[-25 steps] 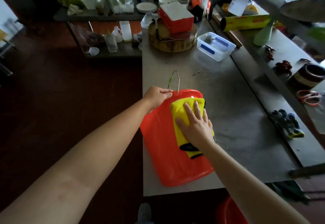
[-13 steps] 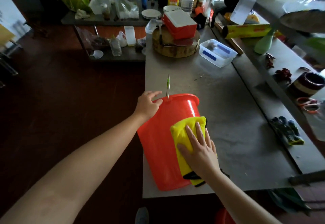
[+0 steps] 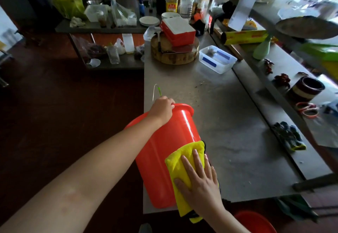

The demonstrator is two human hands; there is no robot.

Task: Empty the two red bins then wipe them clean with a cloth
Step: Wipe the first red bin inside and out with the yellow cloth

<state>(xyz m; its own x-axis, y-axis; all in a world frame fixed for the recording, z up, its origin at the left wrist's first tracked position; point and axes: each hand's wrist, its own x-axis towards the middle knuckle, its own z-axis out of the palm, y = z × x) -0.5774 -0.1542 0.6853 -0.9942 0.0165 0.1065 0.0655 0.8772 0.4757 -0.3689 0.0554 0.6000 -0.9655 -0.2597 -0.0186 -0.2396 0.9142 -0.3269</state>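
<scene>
The fingers [image 3: 196, 159] of the right hand [image 3: 199, 181] lie straight and slightly spread, pressed flat on a yellow cloth [image 3: 180, 161], which they hold against the upper side of the red bin [image 3: 164, 159] near its base. The cloth drapes over the curve of the bin and hangs down past the near edge of the steel table [image 3: 228, 132]. The red bin lies tipped on its side at the table's near left corner, its base toward the person and its rim pointing away. At that far end the left hand [image 3: 162, 107] grips the rim, fingers curled over the lip. Just beyond the knuckles the bin's wire handle [image 3: 155, 90], with a green grip, stands up in the air. A second red bin [image 3: 256, 221] shows partly below the table's near edge, at the lower right. Farther along the table sit a round wooden chopping block [image 3: 175, 57] with a red box [image 3: 178, 30] on it and, beside them, a clear plastic tub [image 3: 217, 58].
</scene>
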